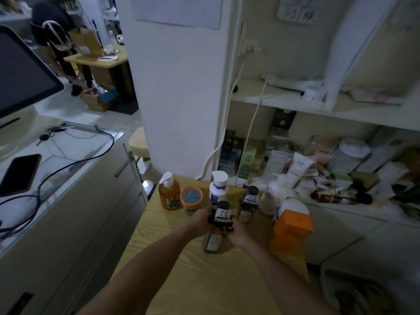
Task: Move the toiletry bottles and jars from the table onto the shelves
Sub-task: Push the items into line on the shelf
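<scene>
Both hands close on one dark pump bottle [221,214] over the wooden worktop [181,273]: the left hand [202,220] curls round its neck from the left, and the right hand [238,233] grips it from the right, just below the black pump head. It has a black pump, a white label with dark characters at the shoulder and a dim, olive-tinted body with a smaller pale label reaching down below the hands; whether its base touches the worktop I cannot tell. Just beyond the right hand stands a second dark bottle [248,202] of the same make. Straight beyond the hands is a white bottle [218,188] with a blue band, beyond the left hand a jar [191,197] with an orange rim and blue lid, and further left an amber pump bottle [168,194]. To the right of the right hand sits an orange box [292,228], with a white lotion bottle [273,194] behind it. Cluttered shelves [341,112] rise beyond and to the right.
</scene>
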The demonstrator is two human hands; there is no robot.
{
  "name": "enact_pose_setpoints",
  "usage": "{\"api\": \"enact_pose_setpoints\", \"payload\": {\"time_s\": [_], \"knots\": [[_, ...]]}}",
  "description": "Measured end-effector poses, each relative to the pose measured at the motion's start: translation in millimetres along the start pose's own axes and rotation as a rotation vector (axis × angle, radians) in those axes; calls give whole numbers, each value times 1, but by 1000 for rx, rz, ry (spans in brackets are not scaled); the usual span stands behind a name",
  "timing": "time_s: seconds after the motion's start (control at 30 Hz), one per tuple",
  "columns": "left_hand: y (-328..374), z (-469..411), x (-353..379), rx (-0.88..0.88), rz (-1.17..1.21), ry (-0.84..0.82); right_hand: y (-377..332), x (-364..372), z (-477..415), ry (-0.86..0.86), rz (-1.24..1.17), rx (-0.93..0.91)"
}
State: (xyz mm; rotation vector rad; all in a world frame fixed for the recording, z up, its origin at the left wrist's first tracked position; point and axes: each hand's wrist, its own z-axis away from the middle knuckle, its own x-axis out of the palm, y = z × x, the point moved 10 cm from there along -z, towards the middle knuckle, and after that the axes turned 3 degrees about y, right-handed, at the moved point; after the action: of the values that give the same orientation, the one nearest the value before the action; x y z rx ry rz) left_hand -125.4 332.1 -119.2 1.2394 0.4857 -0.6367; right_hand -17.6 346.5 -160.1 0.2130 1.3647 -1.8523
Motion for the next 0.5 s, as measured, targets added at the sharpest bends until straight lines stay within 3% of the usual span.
{"api": "enact_pose_setpoints", "payload": {"time_s": [0.13,0.3,0.5], "knots": [[19,26,1,22,13,-47,18,-6,40,70,-277,90],[59,70,21,126,262,-111,45,2,110,156,-773,261],[103,124,69,245,316,-242,82,-13,193,278,-670,257]]}}
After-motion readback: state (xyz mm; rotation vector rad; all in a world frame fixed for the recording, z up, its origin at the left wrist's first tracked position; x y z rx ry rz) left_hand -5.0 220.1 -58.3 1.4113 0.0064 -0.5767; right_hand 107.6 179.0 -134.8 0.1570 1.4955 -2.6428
